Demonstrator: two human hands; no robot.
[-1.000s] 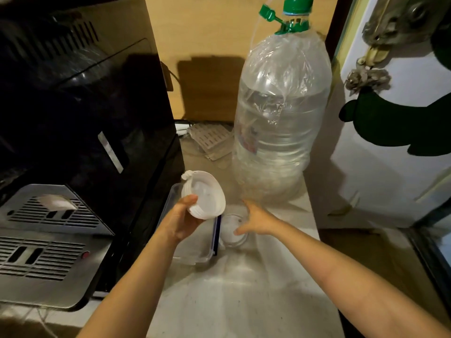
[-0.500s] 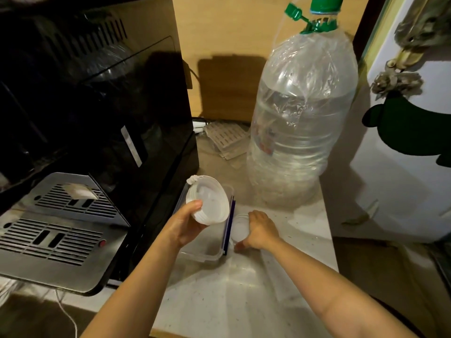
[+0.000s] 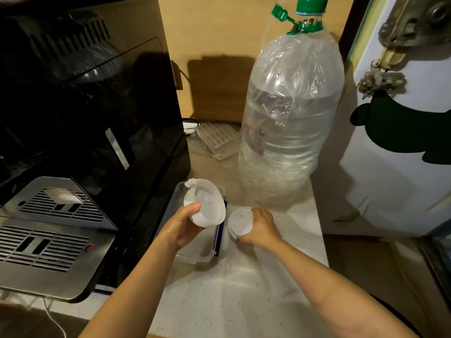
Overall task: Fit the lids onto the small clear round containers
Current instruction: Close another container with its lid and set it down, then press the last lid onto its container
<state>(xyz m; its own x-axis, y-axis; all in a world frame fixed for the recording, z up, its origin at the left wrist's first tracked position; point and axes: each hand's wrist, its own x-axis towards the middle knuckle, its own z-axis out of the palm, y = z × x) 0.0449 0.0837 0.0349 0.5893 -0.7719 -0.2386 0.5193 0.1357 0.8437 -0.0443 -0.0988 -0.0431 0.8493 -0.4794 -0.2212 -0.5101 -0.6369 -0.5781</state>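
Note:
My left hand [image 3: 181, 225] grips a stack of several white round lids [image 3: 207, 206], held tilted above a clear rectangular box [image 3: 195, 257]. Just right of the box, a small clear round container [image 3: 240, 222] stands on the counter with a white lid on top of it. My right hand [image 3: 261, 229] is wrapped around the right side of that lidded container, fingers along its rim. Whether the lid is fully pressed down cannot be told.
A black appliance with a steel grille tray [image 3: 48, 235] fills the left side. A large water bottle [image 3: 290, 123] with a green cap stands behind the hands. A white door [image 3: 400, 172] closes the right. Pale counter [image 3: 239, 289] stretches toward me.
My right hand went from reaching with spread fingers to closing around the small container, which now has a lid on it. The left hand kept holding the lid stack.

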